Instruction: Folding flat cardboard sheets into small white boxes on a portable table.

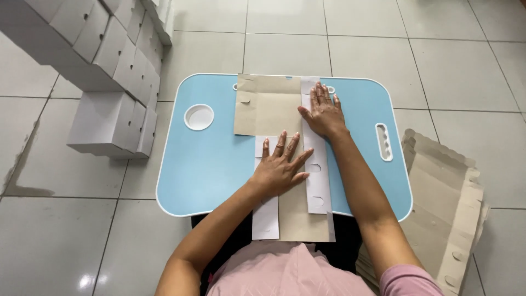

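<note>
— While both palms lie flat on it, where exactly does the cardboard box blank (pixel 274 109) sit?

— Along the middle of the light blue lap table (pixel 213 164), running from twelve o'clock down to six, where its near end overhangs the table edge toward the person's lap. The left hand (pixel 279 167) is spread, fingers fanned, pressing the sheet near the table's centre. The right hand (pixel 324 112) is also flat and open, fingers together, pressing a white folded flap at about one o'clock.

— What could go wrong?

— I judge the overhanging end the weak spot: uneven pressure could let the sheet pivot or slide toward six o'clock, and the fold could crease crooked. The round cup recess (pixel 199 117) at ten o'clock gives no support if a panel strays over it.

— Room to move?

— Bare blue surface shows at nine and three o'clock, with a slotted handle (pixel 384 142) by the right rim. Past the table, folded white boxes (pixel 109 66) stack up at ten to eleven o'clock, and a pile of flat blanks (pixel 446 203) lies on the tiled floor (pixel 438 60) at four o'clock, close to the right elbow.
</note>
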